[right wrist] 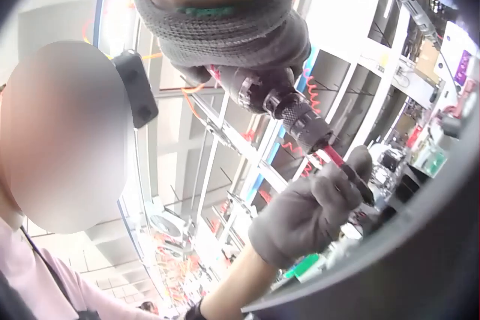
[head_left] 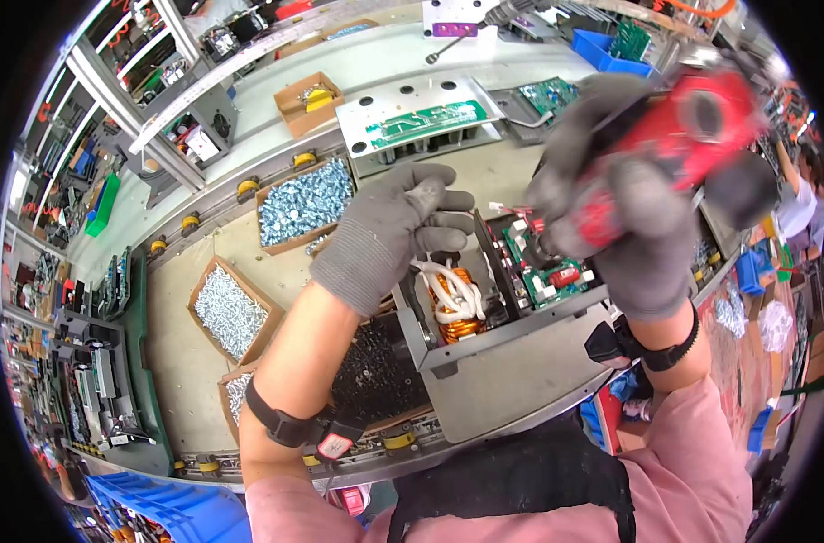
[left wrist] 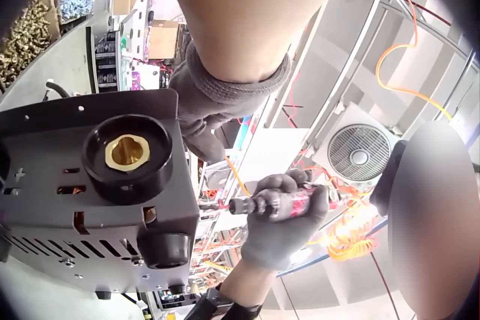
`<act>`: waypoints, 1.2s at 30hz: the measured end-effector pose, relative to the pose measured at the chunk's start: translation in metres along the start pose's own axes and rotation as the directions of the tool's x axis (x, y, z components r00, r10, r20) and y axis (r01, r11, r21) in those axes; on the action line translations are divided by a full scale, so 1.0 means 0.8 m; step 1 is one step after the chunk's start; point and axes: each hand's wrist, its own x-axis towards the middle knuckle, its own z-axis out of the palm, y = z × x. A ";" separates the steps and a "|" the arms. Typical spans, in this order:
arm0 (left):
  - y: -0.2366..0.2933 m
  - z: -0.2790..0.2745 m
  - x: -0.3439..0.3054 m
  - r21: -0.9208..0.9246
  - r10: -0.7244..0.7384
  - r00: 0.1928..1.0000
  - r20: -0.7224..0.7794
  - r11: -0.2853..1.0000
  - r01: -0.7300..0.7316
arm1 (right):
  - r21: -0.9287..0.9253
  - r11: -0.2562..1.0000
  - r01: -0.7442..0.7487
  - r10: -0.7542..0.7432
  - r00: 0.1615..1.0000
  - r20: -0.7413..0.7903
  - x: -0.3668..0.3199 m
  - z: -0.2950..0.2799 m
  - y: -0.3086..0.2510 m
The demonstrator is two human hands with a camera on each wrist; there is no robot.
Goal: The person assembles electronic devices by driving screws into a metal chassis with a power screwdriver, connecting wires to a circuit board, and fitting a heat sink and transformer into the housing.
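My right hand [head_left: 643,213] grips a red power drill [head_left: 697,127], blurred in the head view, above the right part of an open dark metal case [head_left: 480,348]. A knurled chuck [right wrist: 304,125] and a red bit [right wrist: 331,155] show in the right wrist view. My left hand [head_left: 394,226], gloved in grey like the right, hovers over the case's back left corner with fingers curled and thumb against them; no object shows in it. Overlapping it in the right wrist view is the bit's dark end. Inside the case are an orange copper coil [head_left: 462,312] with white wires and a green circuit board [head_left: 543,267].
Left of the case stand cardboard boxes of silver screws [head_left: 231,312] and bluish screws [head_left: 305,206]. Many dark screws [head_left: 376,376] lie beside it. Behind it is a metal plate with a green board [head_left: 430,122]. A blue bin [head_left: 611,52] stands at the back right.
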 end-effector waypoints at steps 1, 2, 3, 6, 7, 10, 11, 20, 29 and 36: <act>0.003 0.001 0.002 -0.012 -0.033 0.999 0.013 0.999 0.033 | 0.031 0.999 0.034 -0.034 0.999 -0.003 0.005 -0.001 -0.007; 0.005 0.004 0.004 -0.022 -0.070 0.997 0.031 0.997 0.071 | 0.062 0.996 0.069 -0.068 0.998 -0.013 0.009 -0.004 -0.011; 0.006 0.009 0.007 0.000 -0.074 0.997 0.036 0.997 0.074 | 0.068 0.960 0.273 -0.278 0.958 0.070 0.019 -0.014 -0.002; 0.004 0.020 0.016 -0.059 -0.083 0.986 0.146 0.994 0.092 | -0.004 0.940 0.341 -0.339 0.932 -0.125 0.014 0.002 0.004; 0.005 0.028 0.016 -0.052 -0.094 0.989 0.116 0.994 0.100 | -0.125 0.934 0.334 -0.349 0.929 -0.125 0.013 -0.007 0.013; -0.001 0.030 0.024 -0.141 -0.073 0.990 0.120 0.986 0.090 | 0.126 0.931 0.343 -0.329 0.937 -0.118 0.015 0.000 0.013; -0.001 0.030 0.025 -0.108 -0.070 0.992 0.101 0.991 0.081 | 0.122 0.933 0.339 -0.325 0.938 -0.121 0.014 -0.002 0.012; -0.018 0.027 0.029 0.406 0.446 0.828 0.338 0.725 -0.557 | 0.142 0.910 0.390 -0.372 0.918 -0.139 0.013 -0.007 0.020; -0.015 0.032 0.023 0.135 0.308 0.910 0.278 0.925 -0.355 | 0.162 0.892 0.421 -0.398 0.904 -0.159 0.010 -0.006 0.024; 0.005 0.051 0.021 -0.111 -0.015 0.992 0.122 0.993 0.029 | 0.069 0.920 0.385 -0.375 0.919 -0.124 -0.001 -0.008 0.027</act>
